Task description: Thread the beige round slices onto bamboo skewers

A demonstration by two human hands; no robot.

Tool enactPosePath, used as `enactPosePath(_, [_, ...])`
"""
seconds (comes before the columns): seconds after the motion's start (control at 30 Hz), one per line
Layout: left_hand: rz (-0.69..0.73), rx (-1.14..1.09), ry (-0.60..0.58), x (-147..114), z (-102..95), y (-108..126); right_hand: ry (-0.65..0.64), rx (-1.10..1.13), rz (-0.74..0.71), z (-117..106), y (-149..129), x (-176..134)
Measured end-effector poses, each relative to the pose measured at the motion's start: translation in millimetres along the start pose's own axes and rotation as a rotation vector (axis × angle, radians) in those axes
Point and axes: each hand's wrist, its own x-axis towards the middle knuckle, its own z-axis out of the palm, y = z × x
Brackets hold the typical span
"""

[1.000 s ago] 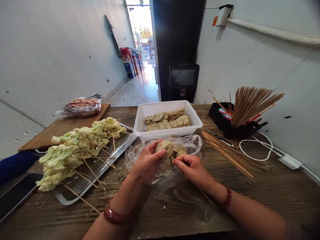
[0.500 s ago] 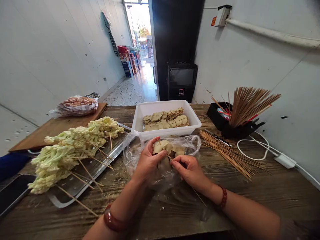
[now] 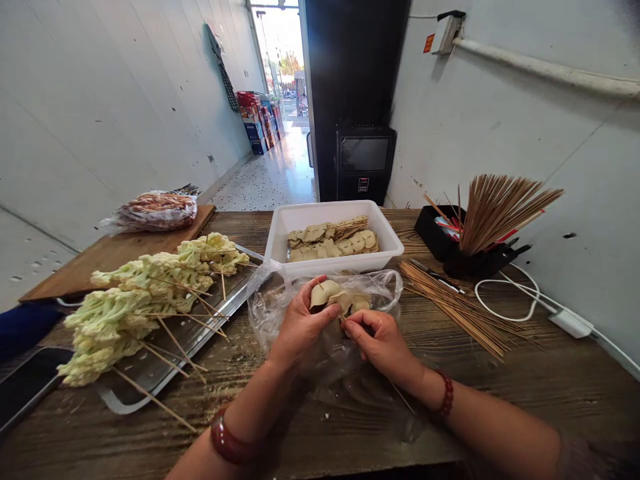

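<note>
Pale slices (image 3: 324, 295) sit in the left hand (image 3: 299, 328), grip narrow, while the right hand (image 3: 383, 340) pinches a skewer (image 3: 402, 398).

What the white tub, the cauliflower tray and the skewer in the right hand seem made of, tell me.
White tub: probably plastic, smooth, with rounded corners. Cauliflower tray: looks like metal, its edge silvery and shiny. Skewer: likely bamboo or wood, tan and apparently matt; too thin to tell which.
</note>
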Motion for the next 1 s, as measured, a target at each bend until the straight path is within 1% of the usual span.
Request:
enactPosePath(0.17, [0.019, 0.002, -0.008, -1.4, 1.8, -0.4, 0.014, 0.013, 0.009, 0.1, 0.6, 0.6])
enactPosePath(0.27, [0.001, -0.010, -0.012, -3.2, 2.0, 5.3, 0.013, 0.020, 0.008, -1.2, -1.7, 0.9])
enactPosePath(0.33, [-0.022, -0.055, -0.006, -4.3, 1.1, 10.8, 0.011, 0.035, 0.014, -2.6, -4.2, 1.0])
enactPosePath(0.43, [-0.045, -0.135, -0.006, -4.3, -2.2, 17.4, 0.002, 0.100, 0.047, -4.3, -7.2, 0.9])
enactPosePath(0.57, [-0.074, -0.167, -0.061, -0.3, -8.9, 19.4, -0.041, 0.196, 0.118, -5.9, -7.8, 0.2])
enactPosePath(0.67, [-0.079, -0.145, -0.105, 2.9, -13.6, 20.0, -0.087, 0.247, 0.157, -7.5, -7.5, -0.2])
enactPosePath(0.77, [-0.055, -0.100, -0.112, 4.4, -17.0, 21.5, -0.121, 0.292, 0.169, -9.1, -7.4, -0.4])
enactPosePath(0.87, [-0.043, -0.076, -0.101, 4.4, -18.9, 22.5, -0.132, 0.310, 0.179, -9.8, -6.5, -0.5])
enactPosePath(1.0, [-0.078, -0.074, -0.137, 3.4, -19.5, 23.1, -0.146, 0.315, 0.181, -10.1, -4.5, -0.8])
